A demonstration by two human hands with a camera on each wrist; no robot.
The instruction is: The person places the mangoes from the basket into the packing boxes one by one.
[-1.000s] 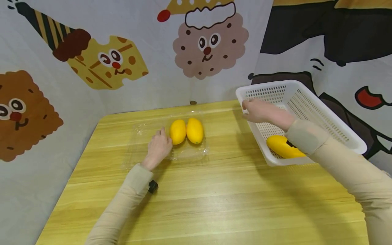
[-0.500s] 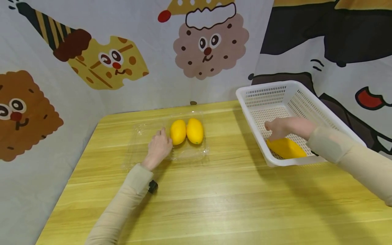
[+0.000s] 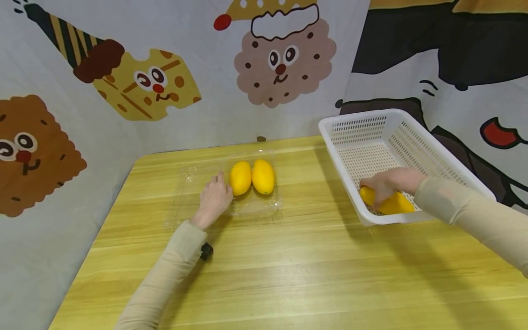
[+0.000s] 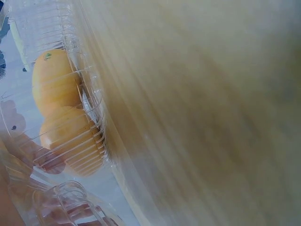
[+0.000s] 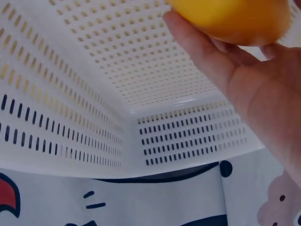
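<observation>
My right hand [image 3: 385, 183] is inside the white plastic basket [image 3: 336, 158], gripping a yellow mango [image 3: 398, 204] near its front end. In the right wrist view this mango [image 5: 235, 21] sits against the fingers and palm. To the left, a clear plastic clamshell box [image 3: 255, 211] lies opened out on the table. Two mangoes stand side by side in its right half: a left mango [image 3: 240, 178] and a right mango [image 3: 263, 177]. My left hand [image 3: 215, 197] holds the box at its middle ridge, close beside the left mango. Its fingers show partly through the plastic in the left wrist view.
A wooden table [image 3: 280, 270] bears the box and basket. Behind it hangs a cloth [image 3: 214, 123] printed with cartoon food. The basket's slotted walls rise around my right hand.
My right hand has moved from above the basket's left rim down into the basket and taken hold of the mango there. The left hand and the box have stayed in place.
</observation>
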